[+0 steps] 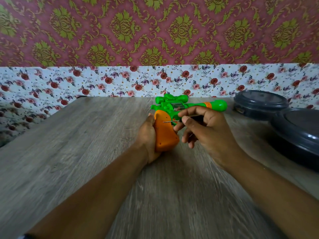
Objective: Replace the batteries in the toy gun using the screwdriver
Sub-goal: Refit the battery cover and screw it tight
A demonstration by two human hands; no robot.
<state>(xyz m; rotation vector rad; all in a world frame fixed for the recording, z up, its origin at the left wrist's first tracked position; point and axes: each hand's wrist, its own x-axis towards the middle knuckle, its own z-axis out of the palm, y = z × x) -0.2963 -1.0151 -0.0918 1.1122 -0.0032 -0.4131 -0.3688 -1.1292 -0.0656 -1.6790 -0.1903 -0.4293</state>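
Toy gun gripped over grey wood-grain table, right fingers pinching screwdriver, floral wallpaper behind.

- Green plastic toy gun with orange grip and orange band near the muzzle, lying sideways over the table, barrel pointing right, grip toward the camera
- Thin metal-shafted screwdriver, nearly level, tip against the orange grip's side, handle hidden
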